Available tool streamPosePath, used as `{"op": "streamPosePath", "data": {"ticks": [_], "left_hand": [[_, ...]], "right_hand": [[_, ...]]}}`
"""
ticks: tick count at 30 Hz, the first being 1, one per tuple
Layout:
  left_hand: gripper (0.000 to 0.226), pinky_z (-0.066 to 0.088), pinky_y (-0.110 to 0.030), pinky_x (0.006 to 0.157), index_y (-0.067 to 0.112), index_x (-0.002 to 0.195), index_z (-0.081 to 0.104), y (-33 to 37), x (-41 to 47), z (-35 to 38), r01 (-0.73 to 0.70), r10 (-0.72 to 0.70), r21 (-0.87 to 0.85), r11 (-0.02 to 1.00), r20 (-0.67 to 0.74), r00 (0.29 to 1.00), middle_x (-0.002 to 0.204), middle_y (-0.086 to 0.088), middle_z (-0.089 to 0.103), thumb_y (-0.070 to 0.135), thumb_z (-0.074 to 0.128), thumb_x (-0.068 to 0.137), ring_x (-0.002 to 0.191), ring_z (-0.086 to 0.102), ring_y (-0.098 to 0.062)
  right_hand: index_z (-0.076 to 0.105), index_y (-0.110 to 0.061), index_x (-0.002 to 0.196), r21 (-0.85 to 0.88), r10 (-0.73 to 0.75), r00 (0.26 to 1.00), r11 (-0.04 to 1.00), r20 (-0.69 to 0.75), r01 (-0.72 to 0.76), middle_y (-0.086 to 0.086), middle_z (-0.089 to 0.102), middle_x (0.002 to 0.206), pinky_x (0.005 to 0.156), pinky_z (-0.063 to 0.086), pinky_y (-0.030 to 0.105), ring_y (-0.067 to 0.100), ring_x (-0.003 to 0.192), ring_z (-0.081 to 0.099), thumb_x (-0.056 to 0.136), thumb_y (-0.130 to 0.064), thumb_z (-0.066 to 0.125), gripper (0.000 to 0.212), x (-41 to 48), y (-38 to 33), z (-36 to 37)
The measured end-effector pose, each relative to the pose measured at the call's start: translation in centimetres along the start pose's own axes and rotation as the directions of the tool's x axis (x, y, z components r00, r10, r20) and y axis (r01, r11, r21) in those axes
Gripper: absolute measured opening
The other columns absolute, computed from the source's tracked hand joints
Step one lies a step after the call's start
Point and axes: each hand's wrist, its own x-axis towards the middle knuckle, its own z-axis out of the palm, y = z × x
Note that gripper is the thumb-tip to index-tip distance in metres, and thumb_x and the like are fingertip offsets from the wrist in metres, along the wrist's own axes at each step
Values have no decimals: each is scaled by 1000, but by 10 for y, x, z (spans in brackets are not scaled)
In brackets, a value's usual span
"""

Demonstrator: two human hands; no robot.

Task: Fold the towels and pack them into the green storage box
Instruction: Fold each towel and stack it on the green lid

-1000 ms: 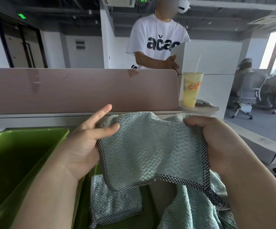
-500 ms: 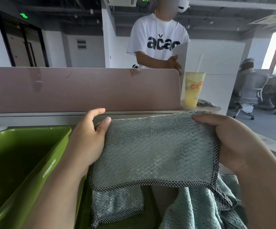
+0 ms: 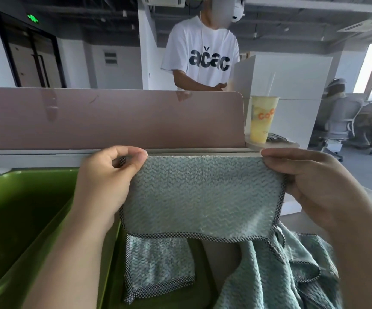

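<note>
At the left I see the green box (image 3: pixel 24 219) standing open. My left hand (image 3: pixel 107 186) pinches the folded towel (image 3: pixel 200 197) at its top left corner, my right hand (image 3: pixel 318 186) grips the top right, holding it taut above the desk, over another towel (image 3: pixel 158 264) and a loose heap (image 3: pixel 276 275).

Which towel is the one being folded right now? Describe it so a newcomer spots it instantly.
Start at the pink desk divider across the middle; just below its base, the left hand and right hand pinch the top corners of a mint towel. It alone hangs taut in the air, while a folded towel and a crumpled towel lie beneath.
</note>
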Motion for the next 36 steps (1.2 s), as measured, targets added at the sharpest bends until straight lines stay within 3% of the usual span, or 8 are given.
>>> {"op": "streamPosePath", "data": {"ticks": [5,8,12,16,22,28,33,36], "left_hand": [[33,45,-17,78,37,96,70,3,1,-7,17,-24,40,999,195,980,101,7,71,11,76,77,94,65,-5],[43,48,-31,96,47,96,68,3,3,-10,-47,21,120,992,213,977,110,4,70,11,78,75,104,65,-10],[35,50,-41,96,50,90,67,5,3,-12,-126,90,221,967,166,982,105,7,72,19,77,77,101,67,-13],[23,47,-24,79,45,82,66,11,2,-14,-164,143,255,953,99,985,90,12,72,24,76,77,88,67,-6],[17,41,-18,62,37,71,66,16,-2,-12,-169,160,219,961,57,985,75,15,69,24,73,80,68,61,2],[7,41,-3,68,30,84,67,16,0,-10,-51,55,-40,998,82,995,84,16,72,24,69,80,80,62,7],[11,41,-16,61,34,76,64,20,-3,-9,-169,170,36,985,-24,985,76,18,67,32,64,87,66,59,6],[11,41,-5,58,37,76,63,28,-9,-7,-251,253,112,961,-5,967,78,21,67,32,65,85,70,61,11]], "right_hand": [[75,-22,95,-335,-118,992,933,53,129,0,73,102,100,46,34,15,98,66,72,0,75,32,2,2,-6],[72,-29,103,-511,-209,974,831,84,222,-4,70,113,104,43,32,12,105,63,72,-1,77,42,2,1,-9],[71,-36,96,-525,-284,951,795,120,303,-7,72,103,95,48,26,8,91,64,74,-5,77,38,0,-3,-11],[74,-38,85,-498,-338,935,797,103,343,-15,75,89,82,50,18,2,79,66,78,-11,75,28,1,-3,-14],[78,-24,94,-429,-288,955,856,71,290,-4,77,93,95,51,50,19,93,70,80,-19,75,15,7,2,-26],[76,-20,75,-414,-305,950,859,60,302,-3,71,91,93,50,42,25,93,67,77,-15,76,6,11,6,-30],[73,-21,67,-544,-222,943,774,247,325,-10,71,64,68,47,20,2,59,59,81,-11,72,17,11,10,-25],[71,-25,64,-733,-77,946,613,315,294,-3,69,60,63,47,27,9,58,60,80,-15,73,19,14,18,-21]]}}
